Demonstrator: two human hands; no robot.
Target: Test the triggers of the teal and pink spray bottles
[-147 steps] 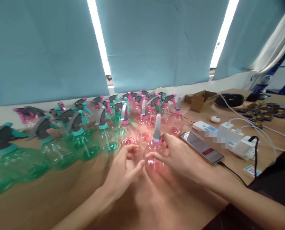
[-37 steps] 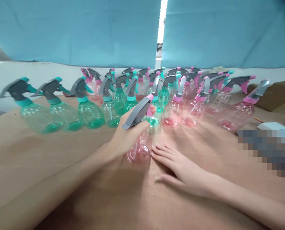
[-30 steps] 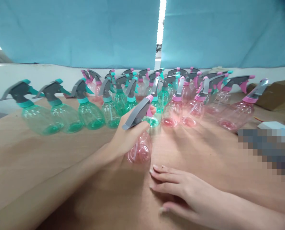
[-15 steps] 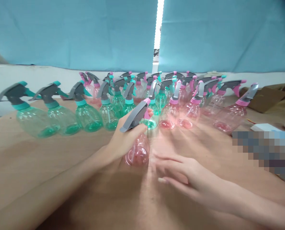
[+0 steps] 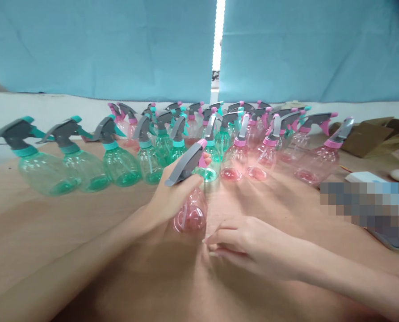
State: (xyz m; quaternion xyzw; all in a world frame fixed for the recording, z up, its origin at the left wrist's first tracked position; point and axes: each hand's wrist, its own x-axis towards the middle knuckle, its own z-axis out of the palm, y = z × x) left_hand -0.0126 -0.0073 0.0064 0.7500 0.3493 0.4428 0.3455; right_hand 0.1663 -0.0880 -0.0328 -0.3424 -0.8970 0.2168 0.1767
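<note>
My left hand (image 5: pixel 175 192) is wrapped around the neck of a pink spray bottle (image 5: pixel 191 214) with a grey and pink trigger head. The bottle is nearly upright, its base close to the tabletop; whether it touches is unclear. To its lower right is my right hand (image 5: pixel 242 243), apart from the bottle. Its fingers are loosely bent, with a small gap between thumb and fingertips and nothing visible in them. Just behind my left hand stand green spray bottles (image 5: pixel 122 167) with turquoise collars on the left and pink spray bottles (image 5: pixel 233 163) on the right.
Several more pink and green bottles stand behind the front row on the wooden table (image 5: pixel 95 232). At the right lie an opened cardboard box (image 5: pixel 370 136), a white box (image 5: pixel 363 177) and a blurred-out flat object. A blue curtain (image 5: pixel 102 49) hangs behind.
My right hand has drawn slightly nearer to me and its fingers have curled in closer together. My left hand still holds the pink bottle in about the same place. The view has shifted slightly.
</note>
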